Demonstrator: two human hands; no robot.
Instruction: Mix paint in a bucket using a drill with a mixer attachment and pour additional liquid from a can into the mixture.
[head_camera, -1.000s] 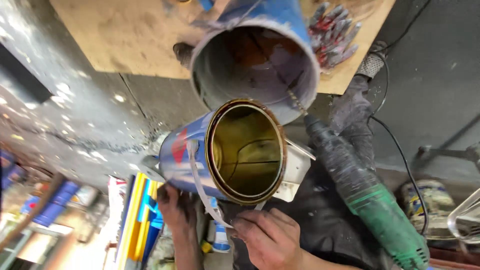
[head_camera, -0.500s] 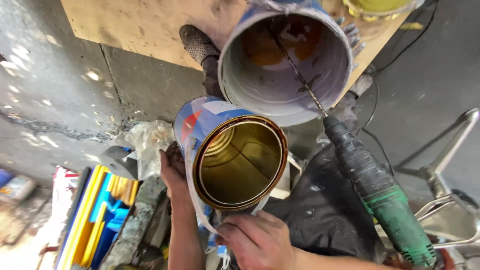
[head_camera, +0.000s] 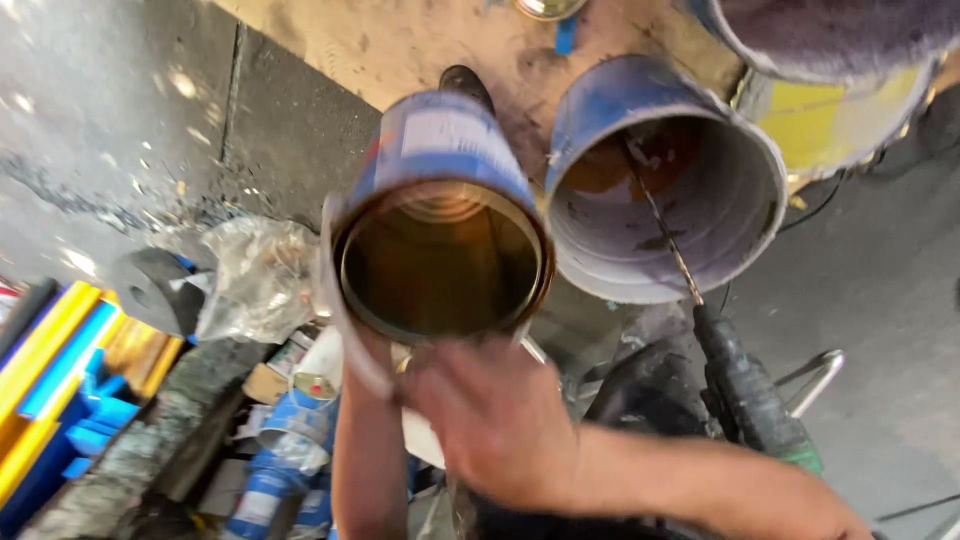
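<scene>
Your right hand (head_camera: 490, 420) grips rim of empty tin can (head_camera: 440, 230), tilted beside blue bucket (head_camera: 665, 175). Left hand hidden beneath; grip can't tell. Can looks light, rigid; rim likely sharp, slick. Hold by wall.

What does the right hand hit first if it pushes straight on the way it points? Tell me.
Likely the open rim of the gold-lined can: the blurred right hand sits just below it, pointing up-left toward the can's mouth. Depth is unclear.
</scene>
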